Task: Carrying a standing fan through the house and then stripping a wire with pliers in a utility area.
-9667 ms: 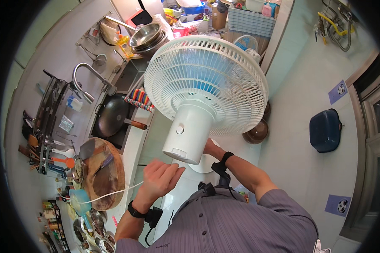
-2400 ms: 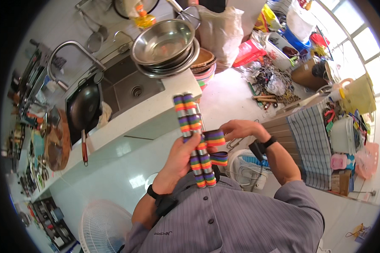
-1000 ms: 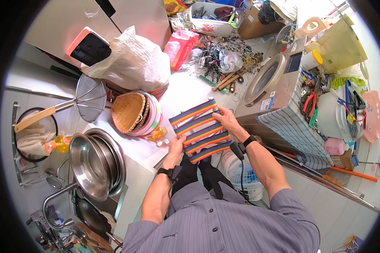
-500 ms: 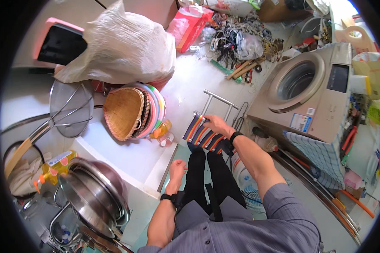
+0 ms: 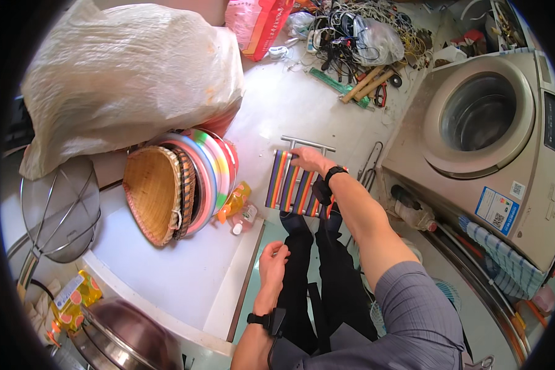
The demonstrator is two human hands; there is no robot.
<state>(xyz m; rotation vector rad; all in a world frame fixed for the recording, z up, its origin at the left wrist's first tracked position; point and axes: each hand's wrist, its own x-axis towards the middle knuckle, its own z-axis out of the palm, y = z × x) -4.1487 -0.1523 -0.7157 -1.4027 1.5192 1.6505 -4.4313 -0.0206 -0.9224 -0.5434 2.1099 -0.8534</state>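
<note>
My right hand (image 5: 309, 160) grips the far edge of a small folding stool (image 5: 297, 183). The stool has metal tubes and a seat of striped webbing bands, and stands on the floor just in front of my feet. A metal crossbar (image 5: 307, 144) shows beyond the seat. My right forearm and wrist strap cover the stool's right part. My left hand (image 5: 273, 262) hangs beside my left leg with its fingers curled in, and nothing shows in it.
On the left, woven baskets (image 5: 151, 196) and coloured basins (image 5: 219, 161) lean by a big white sack (image 5: 135, 74). Two bottles (image 5: 245, 219) stand near them. At right is a washing machine (image 5: 413, 135). Cables (image 5: 339, 37) and hammers (image 5: 362, 84) lie beyond.
My view has shifted forward and closer. The stool has turned slightly, and its crossbar now appears nearer the seat. My right hand keeps its hold; my left stays low and curled.
</note>
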